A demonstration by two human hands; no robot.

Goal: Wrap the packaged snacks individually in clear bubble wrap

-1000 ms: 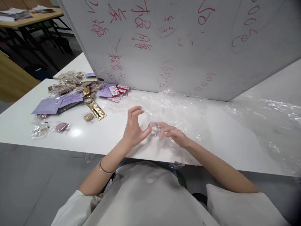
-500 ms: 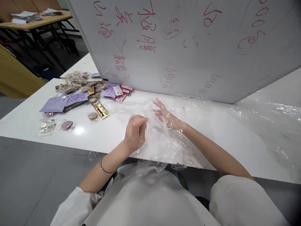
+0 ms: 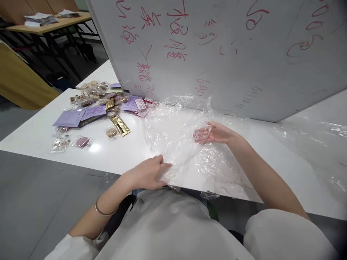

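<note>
A crumpled clear plastic sheet (image 3: 176, 126) lies spread over the white table in front of me, partly standing up against the whiteboard. My left hand (image 3: 149, 172) is at the sheet's near left corner, close to the table edge. Its index finger and thumb are apart, the index tip touching the film. Farther right, my right hand (image 3: 211, 133) is open with its fingers stretched to the left. Thin film appears to lie over those fingertips; whether the palm touches the table I cannot tell. Bunched folds of film (image 3: 211, 162) sit below the right hand.
Left on the table (image 3: 32, 135) is a pile of wrapped snacks (image 3: 93, 94), with purple pouches (image 3: 69, 118), a gold sachet (image 3: 120, 125) and red-white packets (image 3: 143, 104). A whiteboard (image 3: 217, 65) stands along the back. More clear film (image 3: 320, 144) covers the right side.
My left hand has moved down and left, its closed fingers now apart. My right hand has shifted right and slightly down. The film between them has spread wider and rises toward the whiteboard.
</note>
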